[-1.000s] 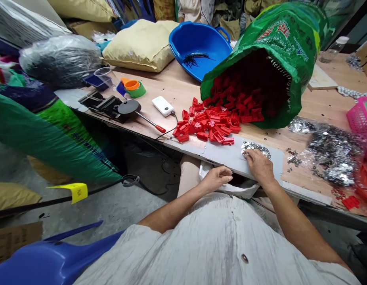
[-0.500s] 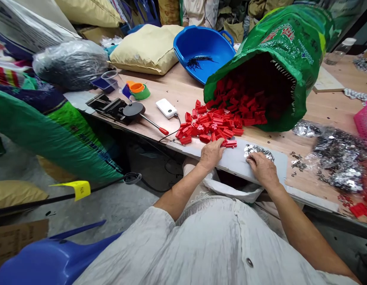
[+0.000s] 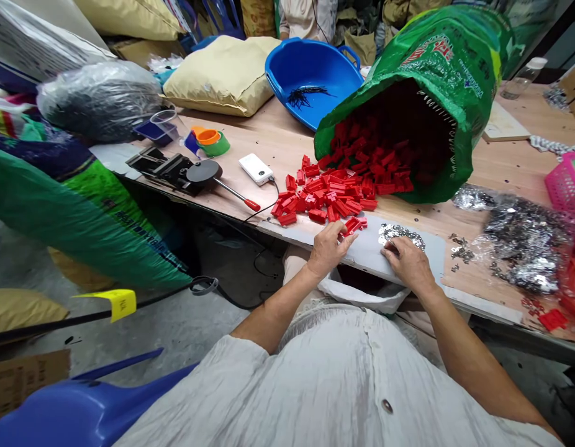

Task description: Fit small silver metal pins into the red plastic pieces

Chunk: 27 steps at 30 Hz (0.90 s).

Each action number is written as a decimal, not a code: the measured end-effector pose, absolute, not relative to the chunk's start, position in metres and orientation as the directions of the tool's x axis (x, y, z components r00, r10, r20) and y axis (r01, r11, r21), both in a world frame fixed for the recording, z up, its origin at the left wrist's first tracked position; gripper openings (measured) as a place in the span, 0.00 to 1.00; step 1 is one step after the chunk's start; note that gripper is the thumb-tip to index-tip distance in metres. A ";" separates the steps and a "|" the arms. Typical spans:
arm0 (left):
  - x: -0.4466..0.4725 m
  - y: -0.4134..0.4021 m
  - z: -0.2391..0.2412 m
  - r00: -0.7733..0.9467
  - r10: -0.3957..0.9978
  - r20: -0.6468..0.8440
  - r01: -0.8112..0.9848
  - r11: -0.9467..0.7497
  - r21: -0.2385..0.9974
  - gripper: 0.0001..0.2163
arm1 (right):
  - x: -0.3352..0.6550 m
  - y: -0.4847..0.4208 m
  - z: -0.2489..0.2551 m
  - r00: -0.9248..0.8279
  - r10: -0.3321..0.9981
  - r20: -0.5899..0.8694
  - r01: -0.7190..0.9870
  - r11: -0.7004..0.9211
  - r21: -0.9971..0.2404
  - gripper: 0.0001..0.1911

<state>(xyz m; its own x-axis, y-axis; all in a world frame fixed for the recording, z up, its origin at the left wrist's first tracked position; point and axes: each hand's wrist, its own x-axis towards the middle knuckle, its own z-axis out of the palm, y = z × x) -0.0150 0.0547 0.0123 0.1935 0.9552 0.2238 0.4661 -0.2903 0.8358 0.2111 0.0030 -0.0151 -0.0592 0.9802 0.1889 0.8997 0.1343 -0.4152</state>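
Observation:
My left hand [image 3: 327, 249] is at the front edge of the table, thumb and fingertips closed on a small red plastic piece [image 3: 354, 226], which sits tilted at the near side of a heap of red plastic pieces [image 3: 331, 192]. My right hand [image 3: 408, 264] rests by a small pile of shiny metal parts [image 3: 400, 234] on a grey board [image 3: 369, 245]. Its thumb and forefinger are pinched together; whatever is between them is too small to make out. More red pieces spill from a green sack [image 3: 455, 56] lying on its side.
A hand press with a red-tipped lever [image 3: 203, 174] and a white power bank [image 3: 256, 169] with a cable lie to the left. Behind stands a blue basin [image 3: 287, 68]. Bagged metal parts [image 3: 525, 242] and a pink basket [image 3: 567, 186] are at right. An open white bag [image 3: 362, 297] hangs below the edge.
My left hand has raised and tilted the red piece, its thumb now spread lower. My right hand stays pinched beside the metal parts. The whole view has shifted slightly.

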 end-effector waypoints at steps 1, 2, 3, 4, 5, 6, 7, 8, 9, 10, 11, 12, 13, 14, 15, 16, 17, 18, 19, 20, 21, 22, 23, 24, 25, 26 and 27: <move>-0.014 0.050 0.013 0.189 0.959 0.210 0.418 -0.273 0.867 0.08 | 0.211 0.003 -0.016 -0.059 0.980 0.189 0.899 0.134 -0.417 0.07; -0.013 0.046 0.013 0.185 0.964 0.193 0.365 -0.250 0.897 0.08 | 0.212 0.003 -0.016 -0.058 0.980 0.188 0.897 0.134 -0.420 0.07; -0.013 0.042 0.014 0.185 0.967 0.174 0.311 -0.226 0.923 0.07 | 0.212 0.003 -0.017 -0.059 0.980 0.188 0.896 0.136 -0.423 0.07; -0.013 0.039 0.014 0.187 0.970 0.156 0.258 -0.202 0.945 0.07 | 0.212 0.004 -0.017 -0.061 0.980 0.188 0.894 0.137 -0.427 0.07; -0.012 0.035 0.014 0.187 0.972 0.140 0.210 -0.178 0.961 0.08 | 0.213 0.004 -0.017 -0.062 0.980 0.188 0.892 0.139 -0.430 0.07; -0.012 0.033 0.015 0.182 0.975 0.123 0.166 -0.154 0.974 0.10 | 0.214 0.004 -0.018 -0.064 0.980 0.188 0.890 0.141 -0.433 0.07; -0.012 0.030 0.015 0.179 0.978 0.103 0.127 -0.127 0.984 0.14 | 0.214 0.005 -0.018 -0.064 0.980 0.188 0.889 0.142 -0.435 0.07; -0.012 0.028 0.015 0.184 0.980 0.074 0.091 -0.092 0.992 0.19 | 0.215 0.005 -0.018 -0.063 0.980 0.188 0.889 0.141 -0.436 0.07; -0.011 0.027 0.015 0.198 0.980 0.031 0.053 -0.042 0.998 0.23 | 0.216 0.005 -0.018 -0.062 0.980 0.188 0.890 0.139 -0.435 0.07; -0.011 0.026 0.016 0.230 0.973 -0.029 0.010 0.028 1.000 0.25 | 0.216 0.005 -0.019 -0.063 0.980 0.187 0.891 0.139 -0.433 0.07; -0.010 0.024 0.016 0.286 0.953 -0.103 -0.033 0.117 0.993 0.26 | 0.217 0.005 -0.019 -0.063 0.980 0.187 0.893 0.139 -0.428 0.07; -0.010 0.023 0.016 0.355 0.918 -0.175 -0.076 0.215 0.974 0.25 | 0.217 0.005 -0.018 -0.061 0.980 0.188 0.896 0.137 -0.423 0.07; -0.009 0.021 0.017 0.421 0.876 -0.236 -0.120 0.311 0.943 0.23 | 0.217 0.004 -0.018 -0.057 0.980 0.189 0.898 0.133 -0.418 0.07; -0.009 0.019 0.018 0.477 0.833 -0.280 -0.166 0.398 0.902 0.22 | 0.217 0.003 -0.017 -0.052 0.980 0.191 0.900 0.129 -0.417 0.07; -0.009 0.017 0.019 0.520 0.796 -0.309 -0.208 0.469 0.858 0.21 | 0.216 0.001 -0.016 -0.042 0.980 0.196 0.899 0.123 -0.421 0.07; -0.010 0.015 0.019 0.549 0.770 -0.326 -0.246 0.522 0.817 0.20 | 0.216 -0.001 -0.014 -0.030 0.978 0.204 0.895 0.117 -0.430 0.07; -0.010 0.012 0.020 0.567 0.751 -0.339 -0.280 0.563 0.778 0.19 | 0.217 -0.004 -0.013 -0.017 0.977 0.214 0.888 0.113 -0.446 0.07; -0.011 0.010 0.020 0.583 0.733 -0.350 -0.305 0.597 0.742 0.19 | 0.219 -0.007 -0.011 -0.005 0.974 0.225 0.878 0.113 -0.466 0.07; -0.013 0.008 0.020 0.602 0.713 -0.360 -0.318 0.627 0.711 0.18 | 0.223 -0.010 -0.010 0.009 0.972 0.237 0.865 0.111 -0.490 0.07; -0.014 0.007 0.019 0.624 0.691 -0.366 -0.323 0.654 0.684 0.18 | 0.228 -0.014 -0.009 0.030 0.969 0.246 0.851 0.104 -0.515 0.08; -0.015 0.006 0.018 0.645 0.670 -0.368 -0.323 0.675 0.663 0.18 | 0.235 -0.019 -0.009 0.062 0.966 0.252 0.838 0.087 -0.539 0.08; -0.015 0.005 0.017 0.668 0.648 -0.366 -0.319 0.693 0.646 0.17 | 0.244 -0.024 -0.009 0.102 0.961 0.255 0.825 0.061 -0.561 0.08; -0.016 0.004 0.016 0.688 0.630 -0.360 -0.316 0.707 0.632 0.16 | 0.255 -0.029 -0.009 0.154 0.954 0.256 0.813 0.025 -0.581 0.08; -0.016 0.004 0.016 0.706 0.615 -0.351 -0.316 0.717 0.621 0.15 | 0.267 -0.035 -0.010 0.214 0.942 0.258 0.805 -0.021 -0.593 0.09; -0.016 0.004 0.015 0.720 0.605 -0.341 -0.319 0.724 0.612 0.15 | 0.280 -0.041 -0.011 0.273 0.928 0.255 0.797 -0.069 -0.600 0.09; -0.016 0.004 0.015 0.731 0.596 -0.331 -0.323 0.731 0.602 0.14 | 0.293 -0.047 -0.011 0.338 0.906 0.255 0.790 -0.126 -0.600 0.10; -0.016 0.004 0.015 0.740 0.590 -0.324 -0.328 0.737 0.592 0.15 | 0.305 -0.053 -0.012 0.393 0.886 0.247 0.790 -0.188 -0.583 0.11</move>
